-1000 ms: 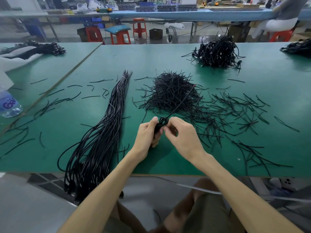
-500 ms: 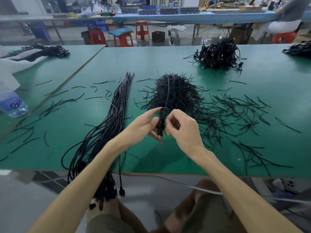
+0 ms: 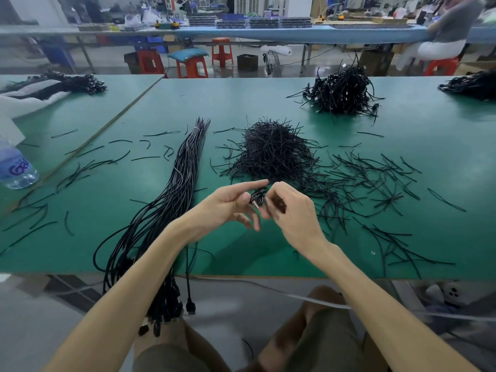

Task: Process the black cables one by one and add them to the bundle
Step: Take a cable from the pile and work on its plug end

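Hands meet above the green table [image 3: 268, 98]: my left hand [image 3: 228, 208], forefinger stretched out, and my right hand [image 3: 292, 213] pinch a small coiled black cable [image 3: 257, 197] (metal plug showing). Bundle [image 3: 171, 200] lies at nine o'clock; pile of ties [image 3: 271, 154] at twelve.

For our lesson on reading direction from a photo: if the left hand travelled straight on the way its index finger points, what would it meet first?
The left hand points its index finger up and to the right, at the right hand, whose fingertips almost touch it. Beyond lies the pile of short black ties, though depth is uncertain.
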Demonstrator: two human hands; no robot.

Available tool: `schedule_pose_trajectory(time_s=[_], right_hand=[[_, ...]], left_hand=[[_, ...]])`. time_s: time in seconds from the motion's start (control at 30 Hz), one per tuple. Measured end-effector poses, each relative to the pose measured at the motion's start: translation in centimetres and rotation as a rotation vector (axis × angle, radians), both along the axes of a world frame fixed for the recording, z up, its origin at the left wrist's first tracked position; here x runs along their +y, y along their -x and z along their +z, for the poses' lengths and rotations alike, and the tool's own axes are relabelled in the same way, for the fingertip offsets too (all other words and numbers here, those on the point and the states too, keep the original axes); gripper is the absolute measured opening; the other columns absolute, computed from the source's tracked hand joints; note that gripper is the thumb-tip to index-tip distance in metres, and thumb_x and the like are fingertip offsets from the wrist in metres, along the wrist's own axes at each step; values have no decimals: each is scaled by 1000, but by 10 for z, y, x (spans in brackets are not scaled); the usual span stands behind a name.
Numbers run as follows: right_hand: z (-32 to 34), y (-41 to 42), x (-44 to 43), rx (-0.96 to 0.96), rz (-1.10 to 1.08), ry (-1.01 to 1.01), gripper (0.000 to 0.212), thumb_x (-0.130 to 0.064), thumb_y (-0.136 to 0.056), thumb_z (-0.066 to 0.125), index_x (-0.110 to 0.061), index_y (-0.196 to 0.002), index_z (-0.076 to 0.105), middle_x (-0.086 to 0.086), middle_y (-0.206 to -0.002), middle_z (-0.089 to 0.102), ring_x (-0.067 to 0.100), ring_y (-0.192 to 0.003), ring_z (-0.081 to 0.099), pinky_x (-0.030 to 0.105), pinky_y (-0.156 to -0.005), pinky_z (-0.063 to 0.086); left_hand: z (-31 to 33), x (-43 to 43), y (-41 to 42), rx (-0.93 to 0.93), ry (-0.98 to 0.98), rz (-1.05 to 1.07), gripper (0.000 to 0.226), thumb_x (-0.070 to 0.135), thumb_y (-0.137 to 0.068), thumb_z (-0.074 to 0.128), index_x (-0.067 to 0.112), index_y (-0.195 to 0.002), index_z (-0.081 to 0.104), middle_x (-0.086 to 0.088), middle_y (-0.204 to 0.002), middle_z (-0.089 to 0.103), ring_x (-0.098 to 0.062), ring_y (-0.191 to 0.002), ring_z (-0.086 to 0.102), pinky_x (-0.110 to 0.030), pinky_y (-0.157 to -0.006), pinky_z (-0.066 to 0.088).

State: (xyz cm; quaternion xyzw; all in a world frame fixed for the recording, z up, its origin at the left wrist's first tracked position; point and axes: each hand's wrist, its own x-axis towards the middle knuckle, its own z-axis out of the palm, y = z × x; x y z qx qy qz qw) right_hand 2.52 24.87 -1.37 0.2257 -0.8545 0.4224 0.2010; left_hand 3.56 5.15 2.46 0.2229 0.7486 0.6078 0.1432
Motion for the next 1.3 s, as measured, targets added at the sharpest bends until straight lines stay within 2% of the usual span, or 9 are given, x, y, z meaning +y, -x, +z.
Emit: schedule_pose_trajectory(time_s=[0.1, 0.23, 0.37, 0.43, 0.53, 0.63, 0.83, 1.13, 1.3], right_hand=[[1, -3, 1, 22, -1, 4, 22, -9, -93, 64, -21, -79, 51, -12, -79, 53, 12, -66, 49, 18, -60, 37], [4, -6, 3, 44, 26, -23, 22, -7, -93, 64, -19, -81, 51, -12, -80, 51, 12, -65, 46, 20, -60, 35], [8, -11, 1, 43, 41, -8, 20, -6, -86, 64, -19, -83, 49, -13, -80, 47, 13, -66, 42, 28, -59, 35], [10, -14, -4, 5, 34, 62, 24, -8, -88, 64, -26, -82, 49, -16, -78, 48, 9, -65, 44, 24, -60, 34], [11, -18, -10, -88, 19, 160, 21, -10, -90, 65, -22, -79, 52, -14, -71, 50, 6, -65, 46, 18, -59, 32], [11, -20, -11, -188, -14, 277, 29, -13, -93, 68, -25, -70, 54, -12, -63, 48, 8, -58, 41, 20, -56, 30], [19, -25, -14, -237, 54, 480, 20, -15, -98, 66, -4, -82, 59, 3, -70, 64, 30, -63, 58, 45, -63, 49], [18, -22, -18, -235, 35, 531, 15, -13, -98, 66, -11, -84, 65, 5, -71, 66, 26, -63, 61, 36, -62, 52], [11, -20, -16, -109, -22, 235, 19, -13, -98, 64, -15, -80, 59, -7, -71, 56, 15, -65, 51, 28, -62, 44]], left_hand=[[10, -6, 2, 66, 128, -94, 48, -1, -110, 32, 12, -156, 36, -30, -110, 66, -34, -87, 71, -42, -81, 53], [16, -6, 3, 167, 262, -81, 46, 0, -107, 45, 12, -151, 42, -5, -99, 76, -30, -83, 75, -34, -72, 53], [12, 0, 6, 332, 383, 165, 33, 32, -95, 68, 20, -125, 67, 8, -90, 60, 2, -74, 55, -21, -72, 44], [9, 3, 5, 471, 460, 261, 38, 49, -90, 61, 19, -111, 72, 7, -97, 44, 5, -86, 45, -11, -80, 35], [8, 7, 3, 535, 519, 290, 45, 61, -91, 51, 19, -98, 67, 9, -102, 49, -3, -95, 48, -21, -85, 40], [10, 12, 3, 463, 501, 352, 42, 71, -92, 47, 31, -86, 58, 12, -73, 64, -4, -63, 54, -29, -59, 44], [12, 26, 1, 358, 273, 505, 40, 57, -99, 54, 27, -72, 58, 5, -56, 64, -7, -41, 45, -26, -43, 39], [19, 30, 6, 139, 71, 547, 23, 34, -101, 63, 11, -100, 64, 2, -53, 59, -14, -38, 41, -23, -38, 34], [19, 27, 2, -23, 109, 510, 24, 25, -104, 59, 3, -110, 65, -1, -54, 60, -16, -38, 44, -23, -42, 39]])
